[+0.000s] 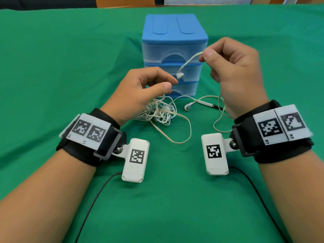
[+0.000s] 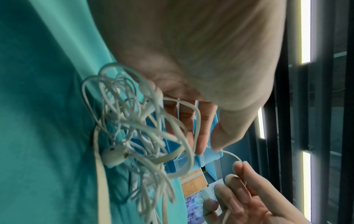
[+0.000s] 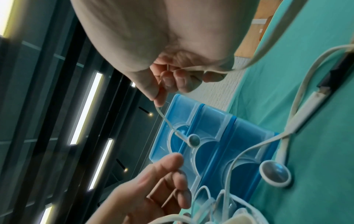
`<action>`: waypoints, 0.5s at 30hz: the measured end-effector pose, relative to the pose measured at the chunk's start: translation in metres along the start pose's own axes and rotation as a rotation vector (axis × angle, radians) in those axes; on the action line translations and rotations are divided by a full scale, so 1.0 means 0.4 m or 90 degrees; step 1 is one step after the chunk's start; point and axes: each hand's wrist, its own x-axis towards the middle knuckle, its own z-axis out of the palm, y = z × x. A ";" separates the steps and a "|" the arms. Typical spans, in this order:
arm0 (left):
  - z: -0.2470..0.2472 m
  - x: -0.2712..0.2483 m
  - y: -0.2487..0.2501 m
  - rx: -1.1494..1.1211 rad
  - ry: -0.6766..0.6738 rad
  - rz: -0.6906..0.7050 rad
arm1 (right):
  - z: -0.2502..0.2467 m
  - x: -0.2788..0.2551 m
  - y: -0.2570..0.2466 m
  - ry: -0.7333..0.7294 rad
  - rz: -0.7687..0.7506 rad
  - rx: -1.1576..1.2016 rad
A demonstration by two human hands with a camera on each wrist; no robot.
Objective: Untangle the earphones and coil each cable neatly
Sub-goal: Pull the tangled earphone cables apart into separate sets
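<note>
On the green cloth, just in front of the blue three-drawer unit, lies a knotted bundle of white earphone cables, many thin loops crossing one another; how many sets it holds cannot be told. The left hand hovers over the left part of that bundle, in front of the unit's lowest drawer, fingers loosely curled, thumb and forefinger slightly apart; whether they grip a strand cannot be told. One flat cream loop trails out of the bundle, away from the unit. One earbud lies on the cloth to the right of the bundle, with an inline remote beside it. A second earbud dangles before the middle drawer, its cable pinched between thumb and forefinger of the raised right hand. Three earbuds show in all, counting one in the tangle.
</note>
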 end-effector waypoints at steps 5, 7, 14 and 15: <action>0.003 -0.001 -0.007 0.100 -0.074 -0.048 | -0.006 0.004 -0.008 0.037 0.064 0.064; 0.005 0.000 -0.014 0.142 -0.114 -0.076 | -0.013 0.007 -0.008 0.041 0.068 0.074; -0.001 0.005 -0.041 0.170 -0.108 -0.141 | -0.042 0.002 0.028 -0.052 0.189 -0.175; -0.001 0.005 -0.042 0.176 -0.111 -0.149 | -0.045 -0.001 0.035 -0.081 0.192 -0.218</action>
